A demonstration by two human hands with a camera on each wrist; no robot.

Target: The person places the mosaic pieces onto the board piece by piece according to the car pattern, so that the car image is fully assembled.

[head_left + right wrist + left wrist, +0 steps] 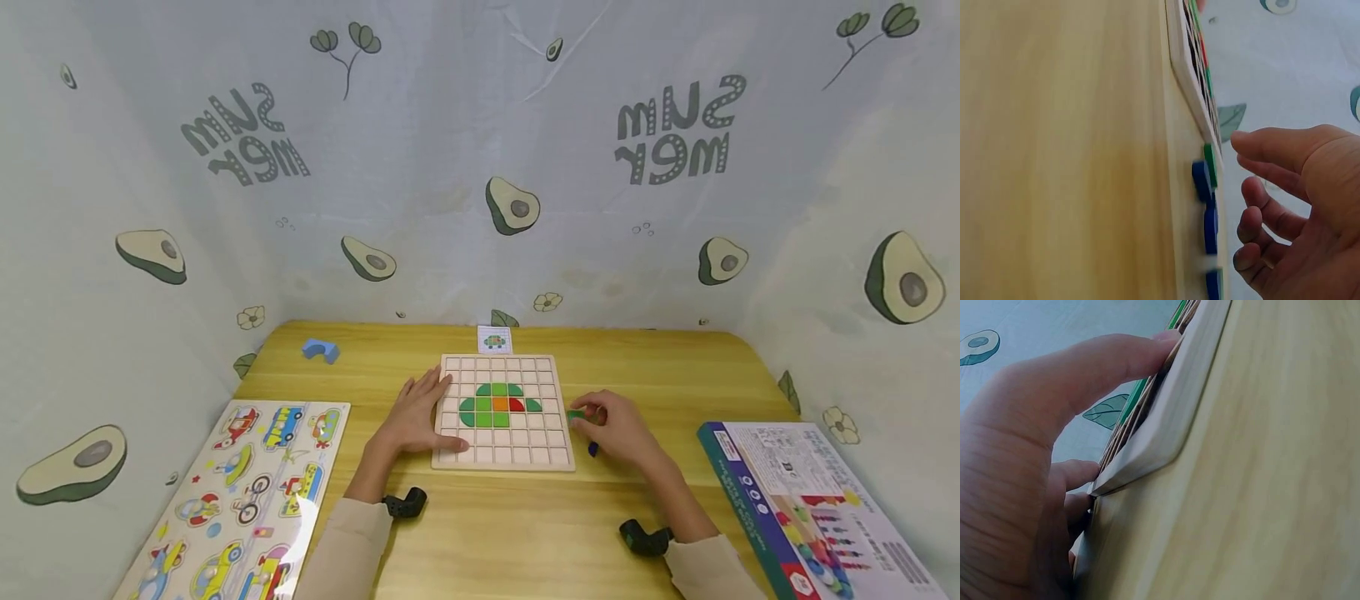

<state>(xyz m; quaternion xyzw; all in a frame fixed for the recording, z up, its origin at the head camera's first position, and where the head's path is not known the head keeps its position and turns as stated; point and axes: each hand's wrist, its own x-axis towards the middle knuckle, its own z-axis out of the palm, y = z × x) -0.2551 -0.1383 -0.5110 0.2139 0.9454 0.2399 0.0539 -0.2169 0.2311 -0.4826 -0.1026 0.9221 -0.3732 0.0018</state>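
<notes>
Left hand [417, 417] spread on squared wooden board [537, 454]; right hand [617, 425] loosely curved near flat green piece [575, 414], contact unclear.

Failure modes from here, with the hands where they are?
1. Blue pieces lie close to the loose green piece near the right hand; its fingers might nudge or pick the wrong one.
2. The left hand rests on the left edge of the grid board; a sideways push could slide it and perhaps jostle the coloured tiles.

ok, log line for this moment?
left hand: touching grid board | right hand: near green piece, beside board | picture card: beyond board's far edge
</notes>
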